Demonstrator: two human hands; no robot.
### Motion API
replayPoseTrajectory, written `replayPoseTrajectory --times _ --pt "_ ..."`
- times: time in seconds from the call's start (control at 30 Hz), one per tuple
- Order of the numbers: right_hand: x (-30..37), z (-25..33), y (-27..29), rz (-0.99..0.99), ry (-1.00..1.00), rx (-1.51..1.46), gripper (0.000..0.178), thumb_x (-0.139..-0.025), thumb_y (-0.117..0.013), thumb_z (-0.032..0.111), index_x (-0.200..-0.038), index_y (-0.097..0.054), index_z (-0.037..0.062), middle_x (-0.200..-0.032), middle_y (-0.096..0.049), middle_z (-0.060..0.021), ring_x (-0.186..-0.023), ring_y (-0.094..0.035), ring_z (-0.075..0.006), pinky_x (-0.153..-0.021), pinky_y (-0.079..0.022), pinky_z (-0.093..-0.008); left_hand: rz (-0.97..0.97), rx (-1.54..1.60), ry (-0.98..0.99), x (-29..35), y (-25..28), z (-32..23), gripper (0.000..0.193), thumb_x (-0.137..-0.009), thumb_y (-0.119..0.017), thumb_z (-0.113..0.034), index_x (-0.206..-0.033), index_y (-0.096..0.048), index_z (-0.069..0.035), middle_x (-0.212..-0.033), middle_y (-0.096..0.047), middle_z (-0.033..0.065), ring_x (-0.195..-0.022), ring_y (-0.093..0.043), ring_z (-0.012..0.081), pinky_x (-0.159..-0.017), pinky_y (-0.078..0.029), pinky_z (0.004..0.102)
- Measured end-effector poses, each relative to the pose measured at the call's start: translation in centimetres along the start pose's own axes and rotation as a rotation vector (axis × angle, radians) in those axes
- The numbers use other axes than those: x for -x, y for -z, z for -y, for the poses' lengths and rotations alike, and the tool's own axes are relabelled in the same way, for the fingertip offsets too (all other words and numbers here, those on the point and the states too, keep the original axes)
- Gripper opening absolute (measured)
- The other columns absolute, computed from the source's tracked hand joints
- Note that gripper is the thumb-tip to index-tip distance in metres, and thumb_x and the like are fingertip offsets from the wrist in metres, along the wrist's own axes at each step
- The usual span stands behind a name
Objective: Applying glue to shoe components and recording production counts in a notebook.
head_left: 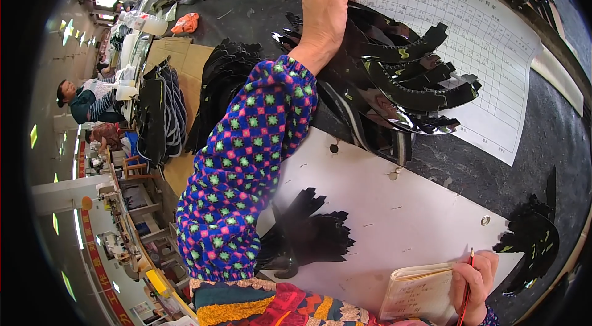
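My left hand [327, 8] reaches to the far side, its fingers and thumb pinching the upper left corner of a printed paper form [493, 88] with a table grid. Partly over the form lie glossy black curved strips [401, 88] with notched ends, fanned out in a stack. At the lower right, my right hand [478, 283] is closed around a red pencil [467, 289], tip pointing up. That hand also rests at the edge of a small open notebook [410, 294] with handwriting on its page. A patterned blue sleeve covers my left forearm.
Beneath the notebook is a white board [382, 227] with black notched pieces [308, 233] on it. More black pieces [530, 239] lie at the right, and dark stacks [225, 79] on cardboard at the left. Co-workers [92, 101] and sewing machines stand beyond the left edge.
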State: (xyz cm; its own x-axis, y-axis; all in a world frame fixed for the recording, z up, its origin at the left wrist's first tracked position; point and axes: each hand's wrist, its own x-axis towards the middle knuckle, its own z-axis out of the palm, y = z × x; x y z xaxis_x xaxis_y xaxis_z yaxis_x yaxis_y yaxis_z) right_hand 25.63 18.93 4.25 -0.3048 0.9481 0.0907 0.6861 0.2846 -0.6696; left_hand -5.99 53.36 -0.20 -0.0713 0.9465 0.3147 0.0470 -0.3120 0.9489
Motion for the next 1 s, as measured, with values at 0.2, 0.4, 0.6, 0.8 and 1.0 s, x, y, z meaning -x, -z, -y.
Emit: replayPoseTrajectory --times 0.2,0.4,0.6,0.8,1.0 --pt "-0.07 0.08 0.1 0.007 -0.001 0.002 0.02 -0.078 -0.065 -0.002 -0.096 -0.061 0.0052 -0.087 -0.057 -0.0104 -0.083 -0.051 -0.0296 -0.075 -0.043 -0.0393 0.001 0.005 -0.002 -0.5 0.38 0.48 0.021 -0.093 -0.067 -0.017 -0.103 -0.062 0.0 -0.091 -0.068 0.0036 -0.08 -0.057 0.0067 -0.077 -0.045 0.0216" --pt "-0.02 -0.15 0.22 0.007 0.042 0.011 0.023 -0.078 -0.068 -0.003 -0.099 -0.063 0.0036 -0.092 -0.059 -0.0132 -0.084 -0.055 -0.0322 -0.077 -0.046 -0.042 -0.002 0.007 -0.018 -0.46 0.35 0.44 0.021 -0.092 -0.068 -0.017 -0.102 -0.063 0.0 -0.09 -0.068 0.0028 -0.079 -0.057 0.0064 -0.076 -0.044 0.0214" --pt "0.2 -0.08 0.18 0.012 -0.005 0.007 0.022 -0.076 -0.065 -0.003 -0.096 -0.06 0.0051 -0.086 -0.057 -0.0108 -0.083 -0.051 -0.0298 -0.075 -0.043 -0.0398 0.001 0.01 -0.016 -0.18 0.28 0.36 0.02 -0.091 -0.069 -0.017 -0.101 -0.064 0.0 -0.089 -0.067 0.0018 -0.078 -0.056 0.006 -0.075 -0.043 0.021" --pt "0.12 0.04 0.35 0.019 -0.009 0.005 0.021 -0.076 -0.065 -0.003 -0.096 -0.06 0.0049 -0.086 -0.057 -0.0107 -0.083 -0.051 -0.03 -0.075 -0.043 -0.0397 -0.01 0.009 -0.015 -0.09 0.3 0.22 0.021 -0.091 -0.069 -0.017 -0.102 -0.064 0.0 -0.09 -0.067 0.0023 -0.078 -0.056 0.0061 -0.075 -0.043 0.0209" --pt "0.13 -0.73 0.56 0.0 0.092 0.025 0.025 -0.079 -0.071 -0.004 -0.102 -0.065 0.0024 -0.098 -0.062 -0.0162 -0.086 -0.061 -0.0349 -0.079 -0.048 -0.0445 -0.013 0.014 -0.012 -0.17 0.12 0.23 0.022 -0.092 -0.069 -0.018 -0.103 -0.063 0.0 -0.091 -0.068 0.0034 -0.08 -0.058 0.0067 -0.077 -0.045 0.0209"
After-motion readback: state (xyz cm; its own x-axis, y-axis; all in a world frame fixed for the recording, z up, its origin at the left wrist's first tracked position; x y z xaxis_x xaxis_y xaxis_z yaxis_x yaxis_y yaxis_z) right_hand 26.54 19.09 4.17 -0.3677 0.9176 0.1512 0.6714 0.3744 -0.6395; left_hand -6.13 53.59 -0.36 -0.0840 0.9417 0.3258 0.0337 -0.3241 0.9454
